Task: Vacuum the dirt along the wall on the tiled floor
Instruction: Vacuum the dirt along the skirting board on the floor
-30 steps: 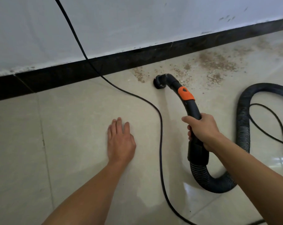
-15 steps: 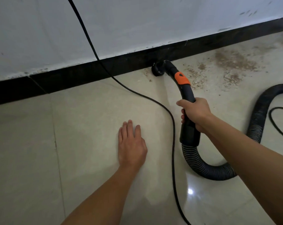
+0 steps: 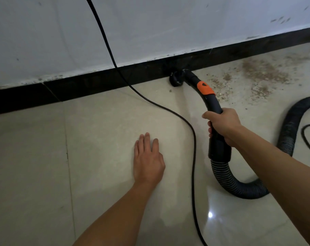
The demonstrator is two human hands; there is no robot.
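Wand (image 3: 213, 103) has reached the skirting (image 3: 79, 87); nozzle (image 3: 176, 79) mouth hidden

A single wide-angle view from the person's head looks forward and steeply down, close above the tiled floor (image 3: 101, 139). It faces the white wall (image 3: 150, 23), whose dark skirting (image 3: 79, 86) slants across the upper frame, rising to the right.

Our right hand (image 3: 223, 125) grips the black wand (image 3: 213, 105), its nozzle (image 3: 176, 79) on the floor (image 3: 106, 130) against the dark skirting (image 3: 97, 84), with brown dirt (image 3: 264, 71) scattered to its right. Our left hand (image 3: 148, 158) lies flat on the tile, and a cord (image 3: 194, 144) runs between the hands.
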